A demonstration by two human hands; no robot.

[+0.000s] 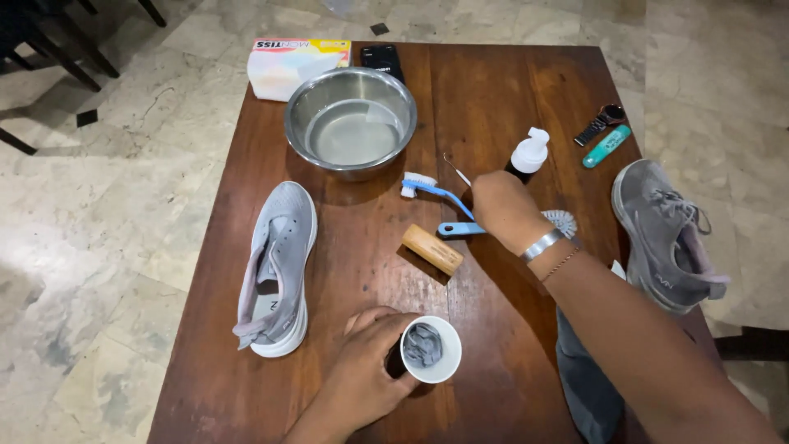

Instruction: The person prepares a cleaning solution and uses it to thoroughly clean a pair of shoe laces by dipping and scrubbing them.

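My left hand wraps around a white cup near the table's front edge; grey crumpled laces or cloth lie inside it. My right hand reaches across the middle of the wooden table and closes around the dark body of a pump bottle with a white head. A blue brush with white bristles lies just left of that hand. A wooden-backed brush sits in front of it. One grey sneaker rests on the left, another at the right edge.
A steel bowl of water stands at the back, with a tissue pack and a black phone behind it. A watch and a teal tube lie at the far right. A round white brush peeks out beside my wrist.
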